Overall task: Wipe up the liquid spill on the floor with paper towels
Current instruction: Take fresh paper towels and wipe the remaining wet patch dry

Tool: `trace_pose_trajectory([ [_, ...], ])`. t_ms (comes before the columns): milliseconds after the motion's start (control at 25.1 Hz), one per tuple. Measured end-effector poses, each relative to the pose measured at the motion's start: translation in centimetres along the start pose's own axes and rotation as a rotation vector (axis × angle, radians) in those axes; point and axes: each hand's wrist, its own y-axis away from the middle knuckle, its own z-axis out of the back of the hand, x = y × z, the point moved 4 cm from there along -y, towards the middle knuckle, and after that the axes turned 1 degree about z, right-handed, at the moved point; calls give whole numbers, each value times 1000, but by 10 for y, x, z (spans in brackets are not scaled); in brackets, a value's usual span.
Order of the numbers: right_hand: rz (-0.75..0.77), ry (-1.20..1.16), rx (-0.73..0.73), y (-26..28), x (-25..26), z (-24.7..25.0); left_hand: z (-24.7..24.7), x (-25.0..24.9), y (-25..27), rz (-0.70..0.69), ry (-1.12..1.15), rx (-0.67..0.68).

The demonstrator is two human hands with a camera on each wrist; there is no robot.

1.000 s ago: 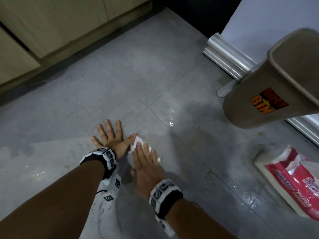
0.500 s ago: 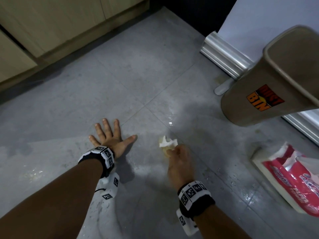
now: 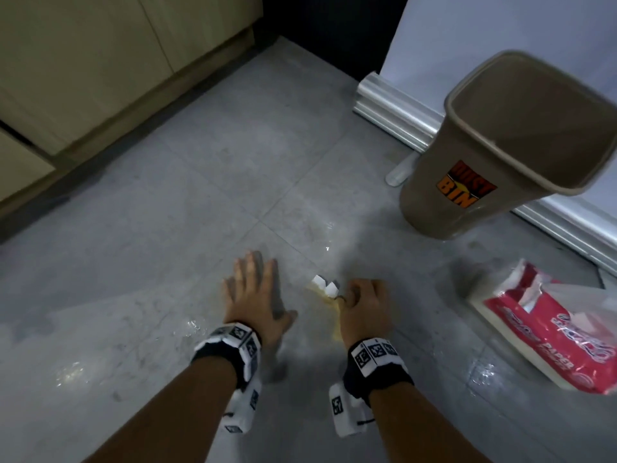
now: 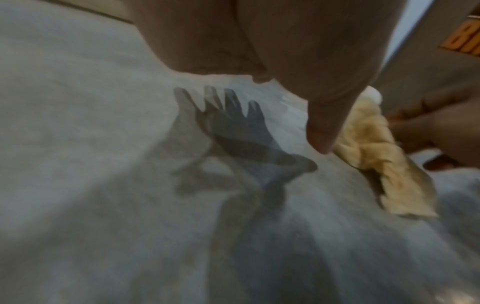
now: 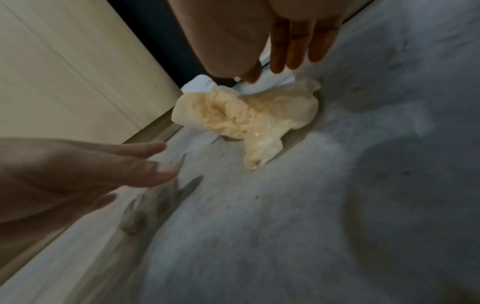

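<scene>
My right hand (image 3: pixel 354 297) pinches a crumpled paper towel (image 3: pixel 325 290) between thumb and forefinger, just above the grey tile floor (image 3: pixel 200 202). The towel (image 5: pixel 246 117) is soaked yellow-brown, with a white dry corner at its top, and it hangs down off the floor. My left hand (image 3: pixel 253 285) hovers beside it on the left with fingers straight and spread, holding nothing; its shadow (image 4: pixel 233 133) falls on the floor underneath. Its thumb (image 4: pixel 324 127) points close to the towel (image 4: pixel 374 148). Wet shiny patches (image 3: pixel 70 369) remain on the tiles at the left and near the pack (image 3: pixel 480 372).
A brown dustbin (image 3: pixel 500 155) leans open at the right, against a wall with a silver skirting (image 3: pixel 394 105). A red pack of paper towels (image 3: pixel 561 339) lies torn open on the floor at the right. Beige cabinets (image 3: pixel 100 61) line the far left.
My right hand went from pressing the towel flat on the floor to pinching it and lifting it. My left hand has come up off the tiles.
</scene>
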Motion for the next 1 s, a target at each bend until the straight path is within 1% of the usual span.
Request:
trace_pose_trajectory([
  [40,95,-22,-56,2,1,4,-10,-15,2,-25,1,58],
  [80,204,-29,-96,8,3,4,-20,-24,3,-8,-3,110],
  [120,311,-21,-88,17,7,4,-28,-28,2,25,-20,144],
  [159,400,5,-18,29,11,2,-33,-30,1,54,-38,163],
  [199,468,59,83,42,13,-5,-36,-29,-1,70,-50,172],
  [239,514,135,187,50,9,-16,-39,-28,-2,72,-45,178],
  [279,526,210,285,54,5,-26,-40,-27,-3,66,-41,180],
  [359,442,313,448,48,0,-39,-41,-26,-5,58,-45,164],
  [398,390,338,497,42,0,-44,-42,-26,-5,59,-48,156],
  [438,359,346,514,38,4,-44,-42,-26,-5,58,-46,144],
  [558,366,337,494,46,11,-47,-42,-26,-3,50,-56,109],
  [638,324,271,454,64,-8,-39,-41,-26,-3,53,-59,144],
  [677,254,238,402,71,-28,-29,-39,-26,-2,50,-56,172],
  [757,54,253,322,70,-80,2,-38,-27,-1,45,-53,205],
  [837,-105,275,267,47,-115,27,-38,-27,-1,46,-65,212],
  [877,-152,257,258,29,-115,30,-38,-28,-1,48,-73,210],
  [916,-142,230,260,12,-105,23,-38,-28,-3,52,-81,209],
  [956,-86,202,276,1,-86,11,-38,-28,-2,59,-85,213],
  [996,-10,187,314,2,-61,0,-38,-29,-3,65,-86,211],
])
